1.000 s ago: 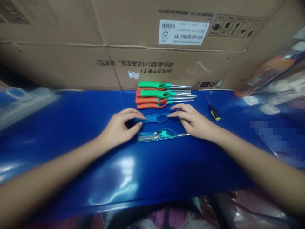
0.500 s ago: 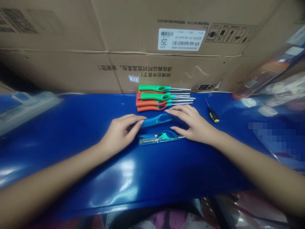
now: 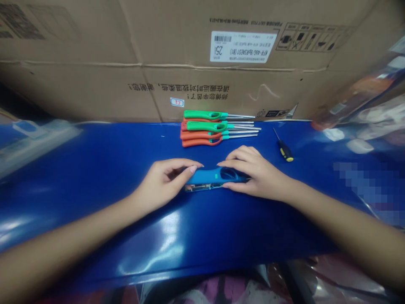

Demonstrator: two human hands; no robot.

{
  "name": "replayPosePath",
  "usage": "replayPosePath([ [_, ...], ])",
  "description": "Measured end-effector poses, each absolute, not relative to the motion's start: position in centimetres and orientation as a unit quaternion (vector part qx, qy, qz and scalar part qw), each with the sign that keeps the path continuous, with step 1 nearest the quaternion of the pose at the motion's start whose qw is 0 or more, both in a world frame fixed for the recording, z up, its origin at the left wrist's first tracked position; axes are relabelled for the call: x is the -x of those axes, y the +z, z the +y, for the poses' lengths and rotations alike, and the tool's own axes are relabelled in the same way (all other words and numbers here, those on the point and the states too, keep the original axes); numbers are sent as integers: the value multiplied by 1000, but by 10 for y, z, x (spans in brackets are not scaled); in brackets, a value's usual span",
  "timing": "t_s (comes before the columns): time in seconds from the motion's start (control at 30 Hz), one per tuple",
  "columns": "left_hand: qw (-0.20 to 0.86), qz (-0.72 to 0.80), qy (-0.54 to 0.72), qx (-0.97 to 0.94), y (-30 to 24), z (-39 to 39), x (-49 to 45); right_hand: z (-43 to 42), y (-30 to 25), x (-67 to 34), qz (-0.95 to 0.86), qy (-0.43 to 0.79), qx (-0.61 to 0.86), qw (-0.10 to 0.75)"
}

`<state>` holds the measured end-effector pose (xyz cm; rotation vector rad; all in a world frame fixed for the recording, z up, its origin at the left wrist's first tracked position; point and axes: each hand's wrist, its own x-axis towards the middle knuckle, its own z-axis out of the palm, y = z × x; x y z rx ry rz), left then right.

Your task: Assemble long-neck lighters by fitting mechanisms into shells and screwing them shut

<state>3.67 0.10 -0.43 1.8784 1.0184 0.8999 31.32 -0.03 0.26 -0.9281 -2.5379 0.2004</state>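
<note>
A blue lighter casing half (image 3: 207, 176) lies over the open lower half of a long-nosed lighter (image 3: 199, 188), whose inner parts show along the near edge. My left hand (image 3: 167, 177) pinches the casing half at its left end between thumb and fingers. At the other end, my right hand (image 3: 249, 171) has its thumb on the near side and its fingers on the far side, closed around the trigger-loop end of the lighter. The metal nozzle is mostly hidden by my right hand.
Behind my hands, several assembled green and orange lighters (image 3: 202, 135) lie stacked against a cardboard box (image 3: 104, 93). A black and yellow screwdriver (image 3: 285, 151) rests to the right on the blue table (image 3: 126, 236). A clear plastic holder (image 3: 38, 143) stands at far left.
Both hands have moved nearer to me. The blue casing half has come down from behind the open lighter half onto it, covering most of the inner parts.
</note>
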Motion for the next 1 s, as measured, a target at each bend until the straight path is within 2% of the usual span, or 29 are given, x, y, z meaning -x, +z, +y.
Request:
replayPosePath([
  [0.13, 271, 359, 364, -816, -8, 4, -34, -2, 0, -311, -921, 80, 317, 212],
  [0.23, 240, 339, 359, -835, -10, 5, -33, -5, 0, -307, -927, 82, 314, 185],
  [0.33, 275, 369, 371, -806, -10, 5, -34, -8, 2, -304, -928, 92, 315, 177],
  [0.5, 419, 427, 366, -713, -9, 7, -36, -8, 2, -304, -927, 89, 317, 180],
  [0.57, 441, 426, 362, -702, -9, 7, -37, -6, 0, -306, -927, 79, 319, 183],
  [0.63, 406, 410, 368, -729, -9, 7, -36, -4, -2, -307, -924, 84, 324, 185],
  [0.8, 188, 272, 334, -883, -11, 6, -30, -2, -2, -308, -925, 98, 332, 158],
  [1.0, 136, 214, 244, -936, -13, 12, -27, -3, -4, -306, -930, 85, 330, 135],
])
